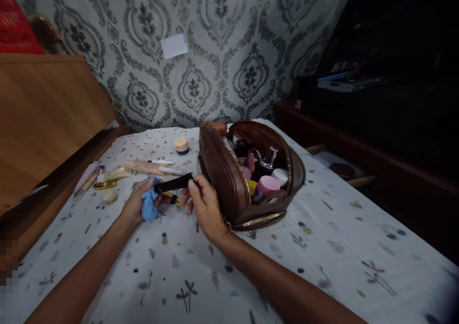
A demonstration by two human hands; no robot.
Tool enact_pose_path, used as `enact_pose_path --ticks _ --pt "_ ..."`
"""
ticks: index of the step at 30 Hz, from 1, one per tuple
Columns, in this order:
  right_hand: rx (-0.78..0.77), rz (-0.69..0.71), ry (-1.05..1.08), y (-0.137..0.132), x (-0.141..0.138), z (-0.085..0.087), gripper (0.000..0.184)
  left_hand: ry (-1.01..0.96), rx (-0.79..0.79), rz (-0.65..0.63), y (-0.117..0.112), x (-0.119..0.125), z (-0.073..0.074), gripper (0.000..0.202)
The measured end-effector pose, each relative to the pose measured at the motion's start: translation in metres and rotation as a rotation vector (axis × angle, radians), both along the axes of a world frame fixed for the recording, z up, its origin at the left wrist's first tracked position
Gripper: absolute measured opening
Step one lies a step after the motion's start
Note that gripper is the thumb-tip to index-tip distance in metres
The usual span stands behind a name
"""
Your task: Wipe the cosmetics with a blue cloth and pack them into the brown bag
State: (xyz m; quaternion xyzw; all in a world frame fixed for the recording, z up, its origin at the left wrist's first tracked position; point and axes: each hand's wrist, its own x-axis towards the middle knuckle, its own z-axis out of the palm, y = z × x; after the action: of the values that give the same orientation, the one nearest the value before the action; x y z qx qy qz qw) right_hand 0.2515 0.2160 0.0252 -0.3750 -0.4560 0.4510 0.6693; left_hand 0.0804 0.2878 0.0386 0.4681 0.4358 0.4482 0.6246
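My left hand [133,205] is closed on a crumpled blue cloth [149,208], which lies against the left end of a slim black tube [175,183]. The tube's other end is pinched between the thumb and fingers of my right hand [206,205]. Just below the tube is a gold-and-black cosmetic item [169,198]; whether my fingers touch it I cannot tell. To the right of my right hand stands a brown cosmetic bag [224,171], unzipped. Inside it are a pink-lidded jar [268,184], a white lid [280,176] and a clear-capped bottle [270,157].
Left of my hands lie several cosmetic tubes [118,173], a gold tube [104,185] and a cream round item [109,197]. A small jar with a beige lid [181,145] stands behind them. Wooden furniture [43,118] borders the patterned cloth [201,286] at left, dark furniture at right.
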Motion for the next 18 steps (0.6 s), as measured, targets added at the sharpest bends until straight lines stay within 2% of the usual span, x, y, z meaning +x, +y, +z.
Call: enact_pose_path --ticks 5,12,18 --pt "-0.026 0.023 0.043 -0.004 -0.001 0.003 0.03 0.072 0.008 0.087 -0.01 0.007 0.005 0.057" --pt "0.033 0.03 -0.002 -0.011 0.003 0.016 0.031 0.089 -0.056 0.025 -0.014 0.008 0.005 0.05" --pt "0.14 -0.065 -0.168 -0.019 0.007 0.025 0.022 0.06 -0.078 -0.018 -0.017 0.012 0.009 0.049"
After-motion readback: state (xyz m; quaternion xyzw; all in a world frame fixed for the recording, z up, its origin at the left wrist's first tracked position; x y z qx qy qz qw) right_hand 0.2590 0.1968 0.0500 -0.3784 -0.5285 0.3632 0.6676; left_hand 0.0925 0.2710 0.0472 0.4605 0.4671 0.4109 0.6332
